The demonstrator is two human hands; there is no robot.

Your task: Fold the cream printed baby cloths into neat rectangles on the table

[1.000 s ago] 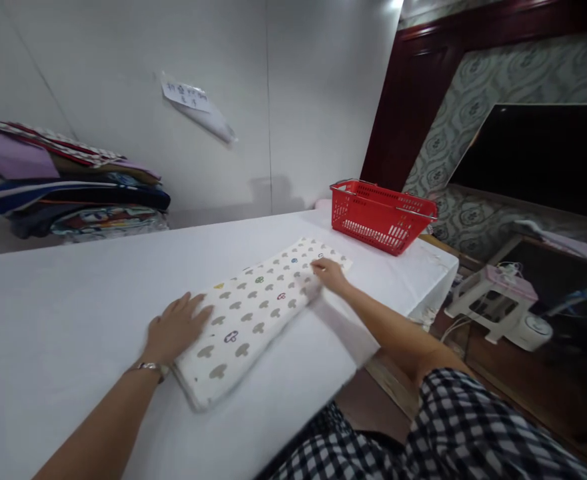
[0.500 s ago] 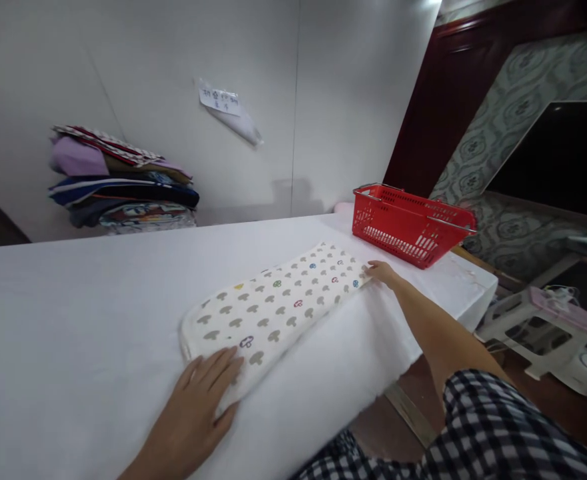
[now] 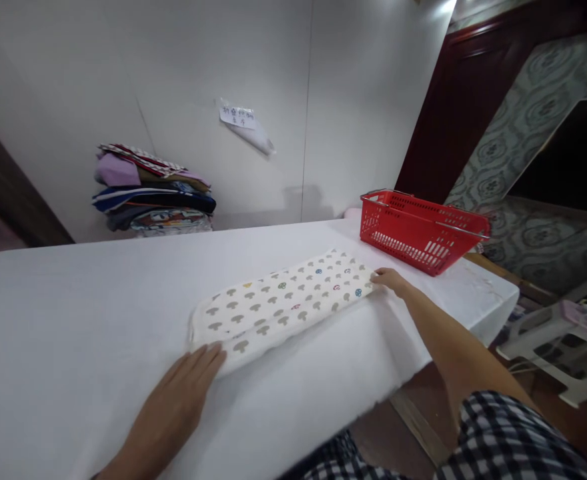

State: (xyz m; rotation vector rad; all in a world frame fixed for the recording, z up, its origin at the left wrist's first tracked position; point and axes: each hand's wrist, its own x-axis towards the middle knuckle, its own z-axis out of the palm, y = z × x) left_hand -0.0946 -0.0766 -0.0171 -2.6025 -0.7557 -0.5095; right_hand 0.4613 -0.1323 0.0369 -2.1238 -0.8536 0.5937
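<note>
A folded white cloth (image 3: 273,303), printed with grey mushroom shapes and a few coloured ones, lies lengthwise on the white-covered table (image 3: 98,293). At its near left corner is my left hand (image 3: 178,393), fingers together over the edge and the thumb hidden underneath. My right hand (image 3: 392,280) pinches the cloth's right corner between thumb and fingers. A shallow crease runs along the cloth's near side, between my two hands.
A red plastic basket (image 3: 418,233) with metal handles stands at the table's back right. Behind the far left edge is a stack of folded clothes (image 3: 153,190) against the wall. A white plastic stool (image 3: 563,340) is off the table's right end.
My left hand has drawn its fingers and thumb in at the cloth's corner. A crease has appeared along the near side. The view has shifted left; my right hand keeps its corner.
</note>
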